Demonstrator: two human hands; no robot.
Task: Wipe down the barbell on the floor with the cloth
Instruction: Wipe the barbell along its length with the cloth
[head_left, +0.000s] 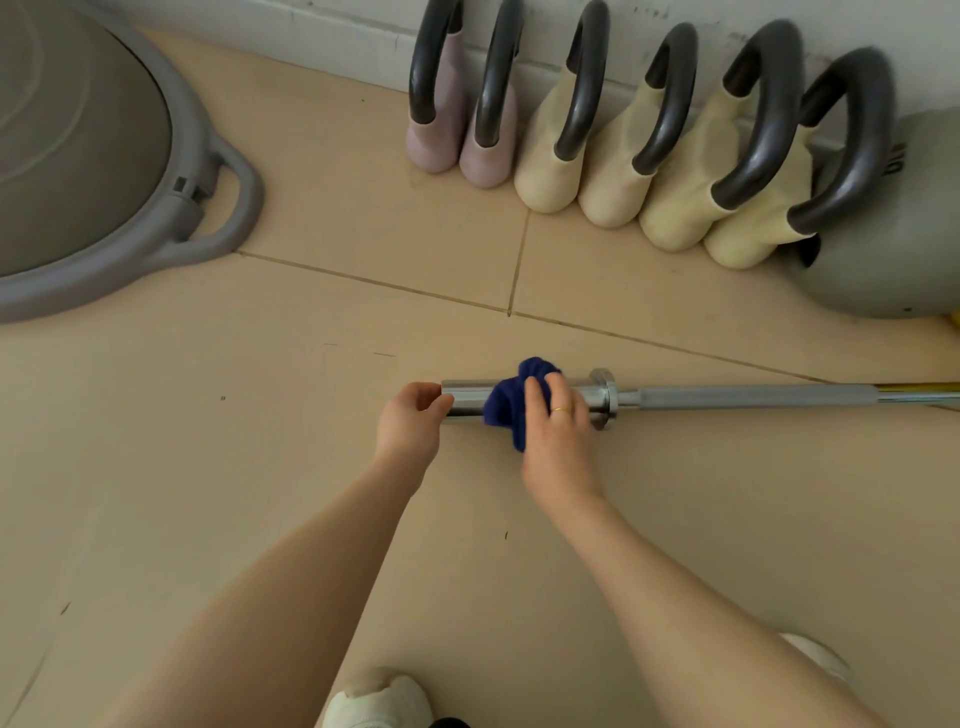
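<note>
On the tiled floor (311, 467), the barbell (753, 396) lay running left to right, its chrome sleeve (467, 399) toward the left and its knurled shaft passing out of view at the right edge. That length was the main hazard, as I judged it: a round bar on smooth tile could roll away under a sideways push of the cloth, and only the sleeve end was being steadied. The far end was cut off, so whether anything blocked it from rolling could not be told.

Behind it, a row of soft kettlebells (623, 171) stood along the wall, well apart from the bar; a bar rolling that way might have knocked into them. A grey half-ball trainer (104, 156) sat at upper left, partly out of frame.

The right hand (558, 421) pressed a dark blue cloth (511, 402) onto the sleeve, fingers curled over the bunched fabric and gripping it against the metal just left of the collar (602, 397). The cloth's loose tail hung to the floor and could have picked up grit. The left hand (410, 421) pinched the sleeve's open end between thumb and curled fingers; how firmly was unclear. The underside of the sleeve was hidden, so its cleanliness could not be judged.
</note>
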